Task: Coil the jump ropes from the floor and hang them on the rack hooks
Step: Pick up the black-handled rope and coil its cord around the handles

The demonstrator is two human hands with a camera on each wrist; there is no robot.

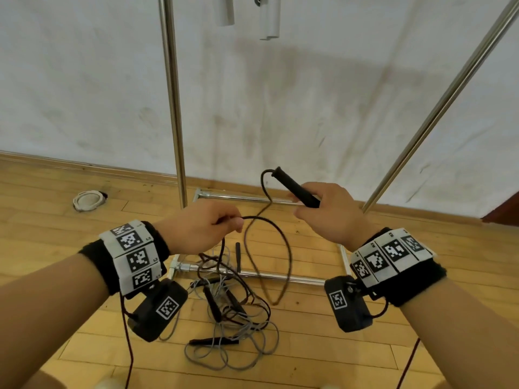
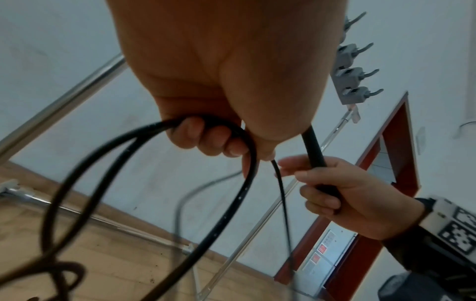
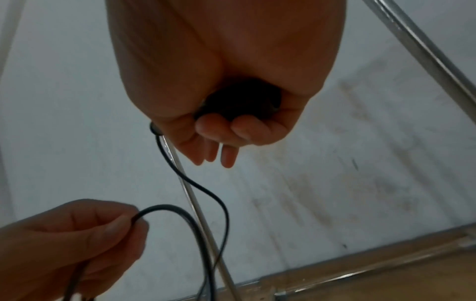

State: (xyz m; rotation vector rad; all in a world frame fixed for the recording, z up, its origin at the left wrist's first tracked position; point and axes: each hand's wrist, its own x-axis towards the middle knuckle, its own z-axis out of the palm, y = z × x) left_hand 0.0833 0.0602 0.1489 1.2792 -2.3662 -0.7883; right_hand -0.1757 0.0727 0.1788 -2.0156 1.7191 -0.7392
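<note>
My right hand (image 1: 323, 209) grips the black handle (image 1: 296, 188) of a dark jump rope, the handle pointing up and left. The rope's cord (image 1: 265, 192) curves down from the handle tip to my left hand (image 1: 213, 224), which pinches it between thumb and fingers. Below the hands a loop (image 1: 280, 262) of the cord hangs toward the floor. In the left wrist view my left fingers (image 2: 206, 138) curl round the cord (image 2: 239, 193), with the right hand (image 2: 347, 195) on the handle (image 2: 315, 150) beyond. A tangle of dark and grey ropes (image 1: 233, 313) lies on the floor.
The chrome rack's uprights (image 1: 174, 108) and base bars (image 1: 252, 273) stand against the white wall right behind the pile. Grey rack hooks (image 2: 352, 75) show high up in the left wrist view. A white round object (image 1: 88, 200) lies on the wooden floor at left.
</note>
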